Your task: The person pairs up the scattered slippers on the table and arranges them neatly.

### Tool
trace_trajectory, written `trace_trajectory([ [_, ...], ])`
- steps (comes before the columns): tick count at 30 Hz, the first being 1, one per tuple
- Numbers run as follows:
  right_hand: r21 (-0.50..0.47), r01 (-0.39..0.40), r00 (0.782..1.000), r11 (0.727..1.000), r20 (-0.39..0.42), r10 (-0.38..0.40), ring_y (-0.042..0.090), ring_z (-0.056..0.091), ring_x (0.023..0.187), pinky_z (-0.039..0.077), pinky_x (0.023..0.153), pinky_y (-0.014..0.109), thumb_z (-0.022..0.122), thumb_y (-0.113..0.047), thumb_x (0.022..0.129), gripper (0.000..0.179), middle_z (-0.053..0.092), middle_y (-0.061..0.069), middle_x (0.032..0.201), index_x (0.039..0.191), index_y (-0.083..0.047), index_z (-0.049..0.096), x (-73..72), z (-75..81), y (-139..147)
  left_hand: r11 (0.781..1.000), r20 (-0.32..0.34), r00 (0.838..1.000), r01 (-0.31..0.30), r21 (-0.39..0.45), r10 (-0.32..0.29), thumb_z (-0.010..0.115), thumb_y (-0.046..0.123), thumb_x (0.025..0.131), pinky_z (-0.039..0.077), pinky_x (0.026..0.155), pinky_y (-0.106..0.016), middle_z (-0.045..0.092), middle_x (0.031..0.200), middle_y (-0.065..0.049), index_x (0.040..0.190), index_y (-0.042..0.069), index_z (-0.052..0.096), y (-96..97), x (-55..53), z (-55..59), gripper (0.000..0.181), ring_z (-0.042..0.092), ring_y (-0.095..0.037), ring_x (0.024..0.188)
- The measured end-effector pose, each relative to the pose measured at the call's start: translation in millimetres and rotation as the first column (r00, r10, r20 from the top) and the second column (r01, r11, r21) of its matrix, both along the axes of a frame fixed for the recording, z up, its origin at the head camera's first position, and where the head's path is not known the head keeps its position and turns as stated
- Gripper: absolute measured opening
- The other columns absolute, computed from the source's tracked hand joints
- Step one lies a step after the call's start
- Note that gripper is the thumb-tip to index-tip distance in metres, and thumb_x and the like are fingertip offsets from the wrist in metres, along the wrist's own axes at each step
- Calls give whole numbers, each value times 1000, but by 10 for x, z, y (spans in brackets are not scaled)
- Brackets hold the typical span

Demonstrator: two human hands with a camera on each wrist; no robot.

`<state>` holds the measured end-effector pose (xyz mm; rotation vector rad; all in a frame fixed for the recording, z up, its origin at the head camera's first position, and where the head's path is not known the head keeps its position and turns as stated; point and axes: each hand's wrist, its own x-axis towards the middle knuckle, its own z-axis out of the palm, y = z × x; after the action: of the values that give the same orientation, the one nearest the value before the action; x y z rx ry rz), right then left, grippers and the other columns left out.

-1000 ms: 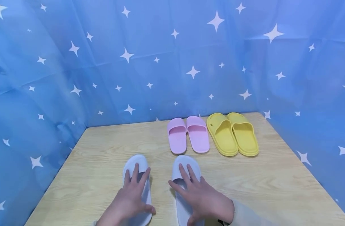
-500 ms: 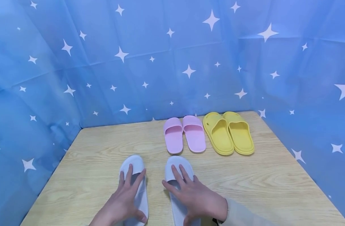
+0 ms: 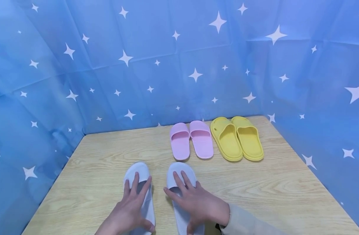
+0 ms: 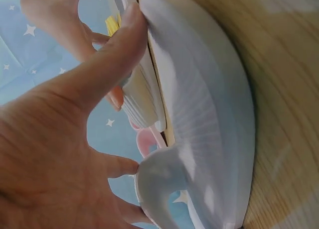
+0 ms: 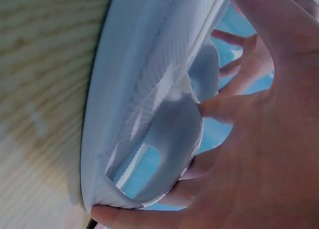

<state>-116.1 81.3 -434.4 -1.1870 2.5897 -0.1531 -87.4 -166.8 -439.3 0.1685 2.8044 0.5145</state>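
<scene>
Two white slippers lie toes-forward on the wooden table in the head view, a narrow strip of wood between them. My left hand (image 3: 127,209) is spread over the left white slipper (image 3: 138,168), fingertips on its strap and thumb along the side near the heel. In the left wrist view, that thumb (image 4: 127,27) meets the sole's edge. My right hand (image 3: 197,204) spans the right white slipper (image 3: 180,166), straight fingers across its strap. The right wrist view has these fingers (image 5: 192,186) touching the strap (image 5: 174,124). Both heels are partly hidden by the hands.
Beyond the white slippers, a pair of pink slippers (image 3: 201,143) stands side by side near the table's back edge. Yellow slippers (image 3: 250,143) sit just right of them. A blue star-patterned curtain (image 3: 155,75) encloses the wooden table (image 3: 97,169) at the back and sides.
The right white slipper has slid left under my right hand, narrowing the gap to the left one. My left hand keeps its place on its slipper. The head view has shifted slightly.
</scene>
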Motion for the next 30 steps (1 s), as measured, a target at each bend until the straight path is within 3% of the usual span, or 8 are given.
trace_trajectory([
  [6,-3,-24,1000,1000,-1,24,43,4,148,43,93,67,82,-66,53,129,-10,14,162,154,-37,8,-24,29,-78,999,15,1000,-21,-42,21,87,67,34,47,69,-69,-10,162,-14,154,36,13,-7,-22,5,144,-2,-58,141],
  [13,1,-47,996,999,-81,47,43,6,148,45,93,64,81,-69,51,131,-7,16,163,155,-34,8,-97,-17,-205,998,27,999,-31,-62,33,86,68,34,38,77,-79,-8,163,-13,153,39,13,-53,-101,21,143,1,-56,142],
  [23,3,-35,995,999,-88,35,43,5,148,43,96,64,81,-70,52,130,-5,14,163,155,-33,10,-224,-44,-383,996,5,1000,-10,-84,10,88,66,36,42,76,-76,-8,162,-16,154,35,12,-80,-181,58,144,2,-58,141],
  [30,-35,-3,997,999,-79,0,43,3,148,40,99,65,81,-68,52,129,-5,15,163,155,-34,12,-348,-73,-511,997,0,1000,11,-70,-11,89,61,39,45,74,-73,-9,162,-18,155,32,13,-137,-302,56,142,0,-58,141],
])
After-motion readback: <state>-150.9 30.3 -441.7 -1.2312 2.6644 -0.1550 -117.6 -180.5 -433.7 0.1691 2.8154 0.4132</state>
